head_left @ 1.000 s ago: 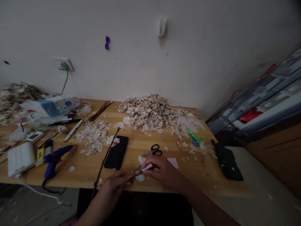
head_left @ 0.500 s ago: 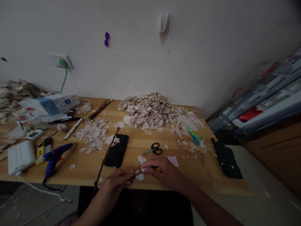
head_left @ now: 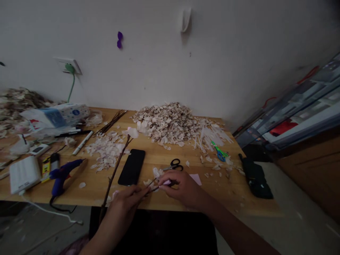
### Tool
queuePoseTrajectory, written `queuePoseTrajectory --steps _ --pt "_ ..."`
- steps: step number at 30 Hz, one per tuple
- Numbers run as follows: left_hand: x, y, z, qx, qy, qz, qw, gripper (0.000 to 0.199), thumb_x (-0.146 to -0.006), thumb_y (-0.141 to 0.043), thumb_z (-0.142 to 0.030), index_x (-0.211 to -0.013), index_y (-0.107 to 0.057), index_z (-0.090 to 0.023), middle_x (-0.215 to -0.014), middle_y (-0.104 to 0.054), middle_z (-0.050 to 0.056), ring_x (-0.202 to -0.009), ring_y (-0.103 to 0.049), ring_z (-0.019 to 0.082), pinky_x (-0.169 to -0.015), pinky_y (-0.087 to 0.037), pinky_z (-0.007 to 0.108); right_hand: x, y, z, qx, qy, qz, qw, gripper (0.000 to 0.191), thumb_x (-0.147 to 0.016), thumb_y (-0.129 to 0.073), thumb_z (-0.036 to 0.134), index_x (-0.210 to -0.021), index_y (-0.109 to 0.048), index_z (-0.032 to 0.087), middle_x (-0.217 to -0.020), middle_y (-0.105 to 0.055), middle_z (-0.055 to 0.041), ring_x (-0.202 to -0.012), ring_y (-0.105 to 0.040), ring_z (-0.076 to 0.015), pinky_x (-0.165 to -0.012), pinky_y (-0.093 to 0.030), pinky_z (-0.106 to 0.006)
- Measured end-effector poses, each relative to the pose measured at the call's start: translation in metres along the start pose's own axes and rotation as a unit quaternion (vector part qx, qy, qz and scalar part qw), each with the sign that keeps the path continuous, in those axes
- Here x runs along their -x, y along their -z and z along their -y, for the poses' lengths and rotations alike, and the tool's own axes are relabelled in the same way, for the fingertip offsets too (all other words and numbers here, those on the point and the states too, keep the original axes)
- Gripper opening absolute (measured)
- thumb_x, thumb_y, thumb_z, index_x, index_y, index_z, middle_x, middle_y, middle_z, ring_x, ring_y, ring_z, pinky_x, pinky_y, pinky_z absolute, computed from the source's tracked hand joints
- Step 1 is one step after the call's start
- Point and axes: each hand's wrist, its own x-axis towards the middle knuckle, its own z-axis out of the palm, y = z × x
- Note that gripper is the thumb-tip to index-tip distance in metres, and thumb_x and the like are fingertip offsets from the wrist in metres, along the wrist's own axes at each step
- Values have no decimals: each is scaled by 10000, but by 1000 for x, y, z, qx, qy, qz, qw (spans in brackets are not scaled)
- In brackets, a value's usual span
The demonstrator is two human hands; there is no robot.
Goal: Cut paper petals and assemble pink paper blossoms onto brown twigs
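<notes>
My left hand [head_left: 129, 202] is closed around a thin brown branch [head_left: 113, 173]. One long shoot of it rises to the left of the hand, with a pale pink petal [head_left: 131, 132] at its tip. Shorter twig ends stick out past my left fingers toward the right. Close to those ends, my right hand [head_left: 179, 184] pinches a small pinkish-purple strip [head_left: 167, 182]; its far end is hidden by the fingers. Loose petals [head_left: 157, 172] lie just beyond the fingertips. Black-handled scissors [head_left: 175, 164] rest behind my right hand, and a pink paper square [head_left: 196, 179] lies beside it.
A black phone [head_left: 132, 167] lies between the branch and the scissors. Petal heaps [head_left: 167, 124] stand along the wall. At left are a blue glue gun [head_left: 62, 175], a white box-shaped device [head_left: 25, 176] and a marker [head_left: 83, 142]. Green scissors [head_left: 219, 152] and a dark pouch [head_left: 256, 179] are at right.
The long shoot has swung up slightly and to the left, its petal tip now farther from the phone. My right hand has shifted a little, showing the pinkish strip more clearly.
</notes>
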Motion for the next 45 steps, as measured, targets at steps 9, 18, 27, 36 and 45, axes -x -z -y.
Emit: queuePoseTrajectory --steps 9,18,27,36,45 --pt "-4 18 13 -7 -30 -65 997 403 -949 -483 -199 -1268 -657 -373 -994 -736 19 -825 -698 152 -704 -525 237 7 9 -5 -44 -58 -104 992 184 -928 -612 329 -1081 -699 275 -996 -731 -13 -866 -668 -154 -745 -512 -263" --pt "0 46 46 220 168 -177 945 354 -802 -691 -514 -1078 -774 -306 -1060 -774 50 -950 -723 239 -719 -596 263 13 -1 -42 64 -106 -149 981 152 -942 -551 247 -997 -691 230 -949 -714 -30 -846 -646 -176 -756 -492 -295" --pt "2 44 42 321 284 -275 860 379 -651 -790 -541 -940 -808 -297 -1101 -771 27 -930 -716 217 -695 -596 214 18 -33 -64 149 -79 -90 982 250 -795 -739 95 -1030 -687 162 -1020 -697 -85 -1008 -611 -236 -908 -490 -373" --pt "-1 46 31 316 302 -288 852 510 -700 -768 -527 -1132 -753 -256 -922 -735 16 -698 -610 118 -627 -553 189 0 -49 4 44 43 -155 986 165 -968 -535 156 -1025 -684 197 -992 -701 -53 -973 -615 -182 -876 -474 -312" --pt "-2 46 22 382 309 -311 814 513 -671 -815 -495 -1129 -752 -273 -949 -714 17 -650 -589 103 -602 -571 208 -18 -98 3 -114 -89 -112 983 304 -846 -702 259 -1143 -679 194 -1065 -720 -72 -904 -639 -203 -809 -484 -328"
